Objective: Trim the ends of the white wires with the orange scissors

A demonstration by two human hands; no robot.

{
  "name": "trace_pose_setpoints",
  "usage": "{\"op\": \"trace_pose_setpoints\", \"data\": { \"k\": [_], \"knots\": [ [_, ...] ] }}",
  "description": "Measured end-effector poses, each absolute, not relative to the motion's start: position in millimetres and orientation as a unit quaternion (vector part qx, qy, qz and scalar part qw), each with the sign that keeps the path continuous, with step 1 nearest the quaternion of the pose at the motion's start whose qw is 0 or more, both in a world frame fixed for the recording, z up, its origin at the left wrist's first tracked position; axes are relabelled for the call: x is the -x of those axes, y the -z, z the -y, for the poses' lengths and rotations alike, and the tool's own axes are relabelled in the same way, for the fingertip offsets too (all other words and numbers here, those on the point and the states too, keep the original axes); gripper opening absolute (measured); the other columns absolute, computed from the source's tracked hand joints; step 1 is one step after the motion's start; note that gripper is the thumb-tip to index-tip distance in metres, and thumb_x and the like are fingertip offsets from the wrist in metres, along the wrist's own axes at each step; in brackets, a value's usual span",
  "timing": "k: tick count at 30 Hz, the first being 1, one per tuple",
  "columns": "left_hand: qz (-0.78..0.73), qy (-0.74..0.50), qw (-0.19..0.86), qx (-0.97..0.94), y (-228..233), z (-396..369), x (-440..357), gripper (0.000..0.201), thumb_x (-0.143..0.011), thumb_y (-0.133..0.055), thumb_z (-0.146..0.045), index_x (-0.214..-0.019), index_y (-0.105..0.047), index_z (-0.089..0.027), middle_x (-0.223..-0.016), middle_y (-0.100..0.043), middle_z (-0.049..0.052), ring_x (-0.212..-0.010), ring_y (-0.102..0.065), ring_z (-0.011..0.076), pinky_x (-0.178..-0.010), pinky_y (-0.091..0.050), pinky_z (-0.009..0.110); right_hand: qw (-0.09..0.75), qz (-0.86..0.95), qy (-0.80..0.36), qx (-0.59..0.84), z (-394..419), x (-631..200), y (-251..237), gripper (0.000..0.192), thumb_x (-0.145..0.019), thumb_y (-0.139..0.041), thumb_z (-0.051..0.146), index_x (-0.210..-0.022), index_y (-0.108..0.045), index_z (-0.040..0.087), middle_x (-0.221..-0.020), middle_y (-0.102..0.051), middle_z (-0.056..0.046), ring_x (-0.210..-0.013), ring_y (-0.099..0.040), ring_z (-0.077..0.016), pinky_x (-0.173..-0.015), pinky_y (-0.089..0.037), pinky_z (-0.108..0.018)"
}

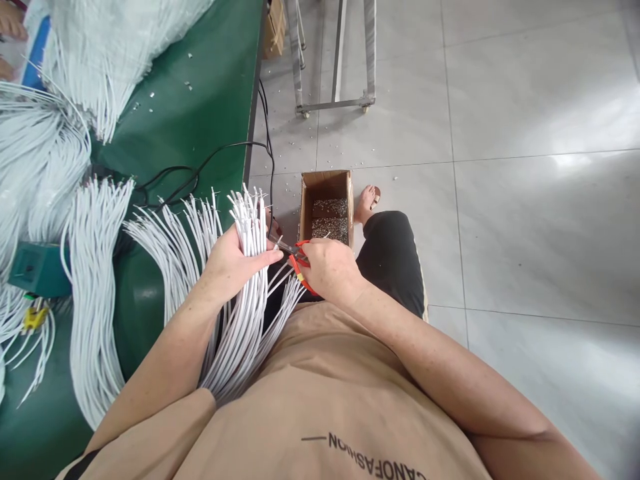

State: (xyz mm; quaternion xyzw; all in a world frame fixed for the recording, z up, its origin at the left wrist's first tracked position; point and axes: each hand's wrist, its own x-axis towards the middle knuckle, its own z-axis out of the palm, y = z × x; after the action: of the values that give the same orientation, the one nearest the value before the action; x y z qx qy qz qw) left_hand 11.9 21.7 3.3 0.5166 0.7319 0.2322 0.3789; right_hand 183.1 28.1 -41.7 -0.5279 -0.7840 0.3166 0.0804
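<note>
My left hand (225, 267) is closed around a thick bundle of white wires (253, 267), their cut ends pointing up and away from me. In my right hand (333, 267) is a pair of red-handled cutters (300, 257), whose metal jaws are beside the bundle near my left thumb. A single wire end shows close to the jaws; whether they grip it I cannot tell. More white wires (293, 297) hang loose below the cutters, over my lap. Another bunch of white wires (165, 250) lies on the green table just left of my left hand.
An open cardboard box (327, 177) with small clippings stands on the floor ahead. The green table (200, 80) carries further wire bundles (97, 280), a teal device (40, 267) and a black cable (220, 152). A wheeled metal frame (335, 105) stands beyond. Another person's hand (11, 20) shows top left.
</note>
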Motion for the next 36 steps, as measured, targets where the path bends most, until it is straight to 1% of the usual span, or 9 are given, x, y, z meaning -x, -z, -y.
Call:
{"op": "trace_pose_setpoints", "data": {
  "k": [9, 12, 14, 17, 20, 23, 25, 31, 36],
  "knots": [
    [-0.717, -0.232, 0.375, -0.540, -2, -23, -9, 0.030, -0.061, -0.079, -0.039, -0.080, -0.066, -0.019, -0.085, -0.068, 0.003, -0.079, -0.062, 0.0217, -0.075, -0.047, 0.033, 0.111, 0.764, -0.346, 0.533, -26, -183, 51, 0.029, -0.085, -0.050, 0.037, -0.069, -0.062, 0.016, -0.072, -0.064, -0.007, -0.063, -0.056, -0.0173, -0.054, -0.029, -0.029],
    [-0.717, -0.231, 0.386, -0.532, 0, -24, -7, 0.034, -0.061, -0.079, -0.040, -0.083, -0.065, -0.018, -0.085, -0.068, 0.003, -0.078, -0.063, 0.0217, -0.078, -0.048, 0.035, 0.168, 0.693, -0.451, 0.537, -31, -187, 51, 0.030, -0.081, -0.056, 0.041, -0.065, -0.062, 0.016, -0.065, -0.061, -0.004, -0.058, -0.051, -0.0138, -0.053, -0.030, -0.027],
    [-0.712, -0.241, 0.411, -0.517, 1, -24, -7, 0.040, -0.060, -0.080, -0.038, -0.091, -0.064, -0.018, -0.084, -0.069, 0.002, -0.077, -0.064, 0.0215, -0.078, -0.049, 0.036, 0.247, 0.601, -0.553, 0.521, -36, -188, 49, 0.028, -0.079, -0.058, 0.042, -0.074, -0.066, 0.016, -0.066, -0.061, -0.001, -0.057, -0.049, -0.0113, -0.054, -0.034, -0.026],
    [-0.685, -0.275, 0.476, -0.478, 1, -23, -8, 0.050, -0.062, -0.080, -0.034, -0.104, -0.057, -0.018, -0.081, -0.069, 0.000, -0.073, -0.067, 0.0197, -0.077, -0.052, 0.036, 0.339, 0.478, -0.683, 0.435, -44, -188, 45, 0.025, -0.078, -0.061, 0.037, -0.090, -0.069, 0.016, -0.067, -0.061, 0.002, -0.055, -0.047, -0.0082, -0.056, -0.037, -0.024],
    [-0.657, -0.294, 0.530, -0.448, 0, -23, -10, 0.049, -0.064, -0.079, -0.028, -0.106, -0.054, -0.018, -0.079, -0.069, -0.001, -0.073, -0.068, 0.0183, -0.078, -0.054, 0.035, 0.368, 0.435, -0.749, 0.338, -49, -184, 41, 0.018, -0.077, -0.062, 0.031, -0.084, -0.069, 0.016, -0.065, -0.062, 0.002, -0.058, -0.052, -0.0083, -0.062, -0.042, -0.024],
    [-0.643, -0.301, 0.558, -0.429, 0, -23, -10, 0.049, -0.066, -0.078, -0.025, -0.107, -0.053, -0.018, -0.080, -0.069, -0.001, -0.074, -0.069, 0.0182, -0.079, -0.054, 0.035, 0.387, 0.410, -0.768, 0.303, -48, -180, 43, 0.018, -0.077, -0.064, 0.033, -0.075, -0.066, 0.015, -0.065, -0.064, 0.000, -0.066, -0.057, -0.0106, -0.069, -0.044, -0.026],
    [-0.639, -0.299, 0.574, -0.416, -1, -23, -8, 0.050, -0.065, -0.079, -0.024, -0.108, -0.053, -0.018, -0.081, -0.069, 0.000, -0.075, -0.070, 0.0179, -0.080, -0.054, 0.035, 0.392, 0.391, -0.768, 0.322, -45, -178, 45, 0.020, -0.075, -0.066, 0.034, -0.071, -0.063, 0.015, -0.066, -0.065, -0.001, -0.065, -0.057, -0.0108, -0.067, -0.044, -0.026],
    [-0.654, -0.292, 0.553, -0.425, -2, -26, -7, 0.050, -0.060, -0.081, -0.020, -0.103, -0.055, -0.017, -0.077, -0.067, -0.003, -0.070, -0.066, 0.0134, -0.074, -0.052, 0.029, 0.411, 0.367, -0.726, 0.412, -36, -172, 47, 0.023, -0.072, -0.068, 0.035, -0.067, -0.056, 0.016, -0.057, -0.052, 0.005, -0.051, -0.040, -0.0059, -0.050, -0.033, -0.021],
    [-0.649, -0.305, 0.566, -0.406, -3, -25, -10, 0.046, -0.062, -0.078, -0.020, -0.101, -0.055, -0.018, -0.076, -0.067, -0.002, -0.071, -0.068, 0.0158, -0.077, -0.054, 0.033, 0.415, 0.365, -0.742, 0.380, -36, -171, 45, 0.014, -0.076, -0.063, 0.028, -0.080, -0.063, 0.015, -0.066, -0.061, 0.002, -0.055, -0.049, -0.0070, -0.053, -0.037, -0.021]
  ]
}}
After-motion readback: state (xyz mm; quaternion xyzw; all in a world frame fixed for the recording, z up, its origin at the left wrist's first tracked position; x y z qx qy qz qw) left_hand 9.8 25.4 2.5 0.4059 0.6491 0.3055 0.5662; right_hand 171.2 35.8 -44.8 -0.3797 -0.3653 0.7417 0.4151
